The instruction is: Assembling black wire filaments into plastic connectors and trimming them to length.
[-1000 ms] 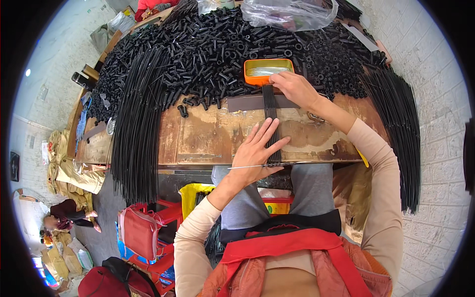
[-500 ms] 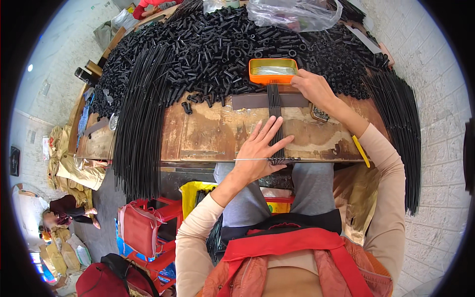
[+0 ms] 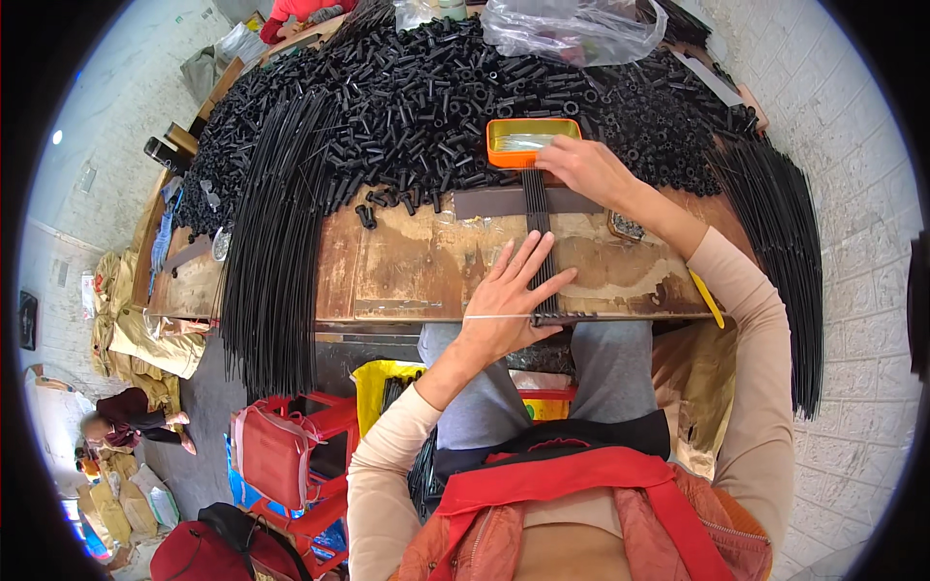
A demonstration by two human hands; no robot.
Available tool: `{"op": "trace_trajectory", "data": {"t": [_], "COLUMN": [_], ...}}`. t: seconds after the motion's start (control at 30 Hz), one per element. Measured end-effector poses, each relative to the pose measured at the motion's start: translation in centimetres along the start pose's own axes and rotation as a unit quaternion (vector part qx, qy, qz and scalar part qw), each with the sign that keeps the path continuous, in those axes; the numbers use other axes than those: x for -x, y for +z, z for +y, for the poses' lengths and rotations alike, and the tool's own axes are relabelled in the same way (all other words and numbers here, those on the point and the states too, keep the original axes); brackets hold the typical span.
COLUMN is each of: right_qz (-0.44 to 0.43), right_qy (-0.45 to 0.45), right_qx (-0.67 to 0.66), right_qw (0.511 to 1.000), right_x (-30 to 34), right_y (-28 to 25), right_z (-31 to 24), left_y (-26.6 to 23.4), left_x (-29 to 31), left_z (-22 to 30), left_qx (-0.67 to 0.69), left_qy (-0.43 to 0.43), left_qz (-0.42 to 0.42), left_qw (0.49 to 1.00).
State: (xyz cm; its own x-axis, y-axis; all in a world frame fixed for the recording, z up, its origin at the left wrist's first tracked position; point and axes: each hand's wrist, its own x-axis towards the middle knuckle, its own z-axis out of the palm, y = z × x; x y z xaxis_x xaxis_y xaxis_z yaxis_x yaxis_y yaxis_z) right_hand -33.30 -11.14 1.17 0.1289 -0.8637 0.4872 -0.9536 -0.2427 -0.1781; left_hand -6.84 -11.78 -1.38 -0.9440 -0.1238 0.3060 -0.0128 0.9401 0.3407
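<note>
Containers first: the orange tin (image 3: 507,158) sits at the far middle of the workbench (image 3: 402,266), against the heap of black tubular parts (image 3: 417,97), with thin silvery pins (image 3: 520,142) lying inside. Right hand (image 3: 585,172) is at its near right edge, fingertips drawn together; can't tell if they pinch anything. The bundle of black rods (image 3: 538,203) runs near to far from the bench's near edge toward the tin, over a grey-brown strip (image 3: 481,201). Left hand (image 3: 509,298) lies open on the near part, fingers spread, thumb to the right; a thin pale rod crosses its back. Small tray (image 3: 611,229), right of the bundle, holds tiny greyish bits, too small to identify. Clear plastic bag (image 3: 572,29) sits on the far side; contents unclear. Yellow bag (image 3: 366,399) below the bench has black rods in it.
</note>
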Motion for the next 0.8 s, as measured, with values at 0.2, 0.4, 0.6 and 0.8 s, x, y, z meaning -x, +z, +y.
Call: {"op": "trace_trajectory", "data": {"t": [0.2, 0.4, 0.6, 0.8], "right_qz": [-0.077, -0.151, -0.002, -0.026], "right_qy": [0.08, 0.195, 0.107, 0.014], "right_qx": [0.084, 0.086, -0.107, 0.01], "right_qw": [0.99, 0.965, 0.989, 1.0], "right_x": [-5.1, -6.1, -3.7, 3.2], "right_y": [1.3, 1.4, -2.4, -0.8], "right_z": [4.4, 4.8, 1.1, -0.4], "left_y": [-0.2, -0.1, -0.5, 0.5], "left_x": [0.0, 0.4, 1.7, 2.0], "left_z": [0.4, 0.3, 0.8, 0.8], "left_qx": [-0.004, 0.001, -0.096, -0.035], "left_qy": [0.008, 0.011, 0.037, 0.03], "left_qz": [0.0, -0.005, -0.043, 0.025], "left_qw": [1.0, 1.0, 0.994, 0.999]}}
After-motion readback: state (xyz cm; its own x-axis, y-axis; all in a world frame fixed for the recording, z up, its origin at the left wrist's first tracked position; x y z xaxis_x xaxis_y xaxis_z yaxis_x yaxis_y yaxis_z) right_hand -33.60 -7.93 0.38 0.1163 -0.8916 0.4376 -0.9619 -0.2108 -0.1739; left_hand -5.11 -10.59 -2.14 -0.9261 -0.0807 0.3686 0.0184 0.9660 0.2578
